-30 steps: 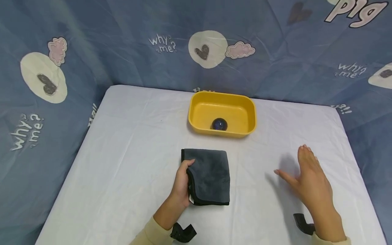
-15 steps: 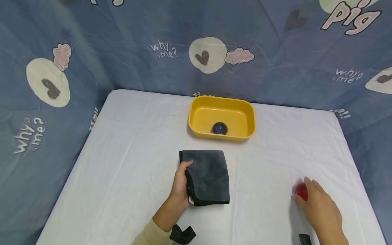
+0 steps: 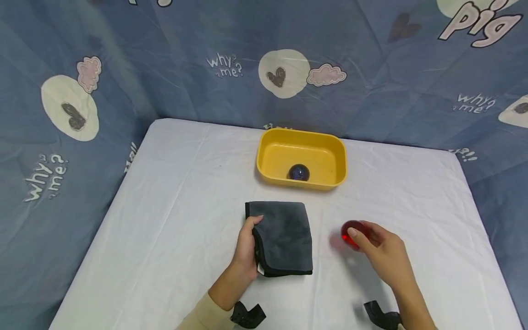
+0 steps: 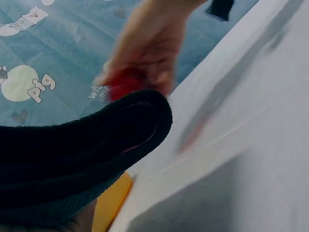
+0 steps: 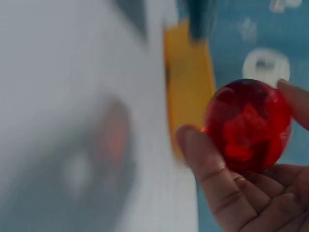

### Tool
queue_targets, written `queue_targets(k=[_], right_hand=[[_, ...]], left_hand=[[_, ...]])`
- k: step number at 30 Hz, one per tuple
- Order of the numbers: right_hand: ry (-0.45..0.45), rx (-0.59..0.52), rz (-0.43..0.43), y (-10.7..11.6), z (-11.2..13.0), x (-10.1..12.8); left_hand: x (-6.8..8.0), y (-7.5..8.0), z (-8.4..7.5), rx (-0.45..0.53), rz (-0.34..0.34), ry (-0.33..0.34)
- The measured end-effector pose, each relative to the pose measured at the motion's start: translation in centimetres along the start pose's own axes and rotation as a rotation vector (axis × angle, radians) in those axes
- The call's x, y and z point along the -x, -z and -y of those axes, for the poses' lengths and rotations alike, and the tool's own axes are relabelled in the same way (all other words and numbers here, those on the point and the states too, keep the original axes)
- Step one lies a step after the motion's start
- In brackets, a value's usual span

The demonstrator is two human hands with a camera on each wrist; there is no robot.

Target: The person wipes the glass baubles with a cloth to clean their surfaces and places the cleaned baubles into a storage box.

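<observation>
Red ball (image 3: pixel 352 228) pinched in right hand (image 3: pixel 385 254), thumb and fingertips curled round it, lifted just off surface (image 3: pixel 173 220) w/ reddish glow cast below; right wrist view confirms glossy translucent ball (image 5: pixel 248 125) seated betw. thumb and fingers (image 5: pixel 205 154), palm not closed over it. Left hand (image 3: pixel 244 247) clamped on left edge of folded dark grey cloth (image 3: pixel 284 237), thumb on top, fingers tucked under the fold; left wrist view shows thick rolled cloth edge (image 4: pixel 82 145) close up, right hand (image 4: pixel 145 43) w/ ball blurred beyond. Cloth flat on surface, centre front, just left of ball, not touching. Risks, judged only: grip on ball is fingertip-only and ball looks smooth and hard, so could slip and roll off across surface, esp. toward right edge; blur in both wrist views suggests quick motion, adding to that chance. Cloth held at one edge only, so fold may fall open or drag if lifted. Further out: yellow tub (image 3: pixel 270 158) near back of surface, well apart from both hands, w/ dark blue ball (image 3: pixel 299 172) resting inside at near wall. White sheet over surface, lightly creased. Black wrist straps (image 3: pixel 247 315) at bottom of head view. Blue printed backdrop (image 3: pixel 123 55) w/ hearts, clouds, "why me?" behind and at sides.
</observation>
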State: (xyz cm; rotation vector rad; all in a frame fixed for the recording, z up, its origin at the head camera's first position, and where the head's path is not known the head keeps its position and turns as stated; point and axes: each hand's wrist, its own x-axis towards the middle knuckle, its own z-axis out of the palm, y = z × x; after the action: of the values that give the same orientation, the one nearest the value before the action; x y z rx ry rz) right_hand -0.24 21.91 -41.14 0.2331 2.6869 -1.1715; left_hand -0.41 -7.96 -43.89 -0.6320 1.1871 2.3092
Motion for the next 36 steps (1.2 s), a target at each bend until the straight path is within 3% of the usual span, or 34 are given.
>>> queue_targets(k=[3,6,11,17,23,29,36], right_hand=[[0.162,-0.091,0.013,-2.0,2.7,-0.4],[0.371,-0.083,0.024,-3.8,5.1,-0.6],[0.669,0.022,0.016,-6.2,7.1,-0.7],[0.864,0.209,-0.029,-8.2,7.5,-0.5],[0.932,0.295,-0.049,-8.3,7.4,-0.1],[0.942,0.284,-0.042,-8.1,7.2,0.0],[0.908,0.231,-0.102,-8.5,7.1,-0.2]], left_hand=[[0.0,-0.1,0.1,0.006,0.004,0.001],[-0.1,-0.3,0.2,0.013,0.032,0.007],[0.2,-0.4,0.6,0.021,0.100,0.021],[0.2,-0.5,0.9,0.035,0.150,0.019],[0.1,-0.9,0.5,0.001,0.148,0.026],[0.2,-1.0,0.0,0.003,0.136,0.022],[0.3,-1.3,0.1,-0.022,0.117,0.036]])
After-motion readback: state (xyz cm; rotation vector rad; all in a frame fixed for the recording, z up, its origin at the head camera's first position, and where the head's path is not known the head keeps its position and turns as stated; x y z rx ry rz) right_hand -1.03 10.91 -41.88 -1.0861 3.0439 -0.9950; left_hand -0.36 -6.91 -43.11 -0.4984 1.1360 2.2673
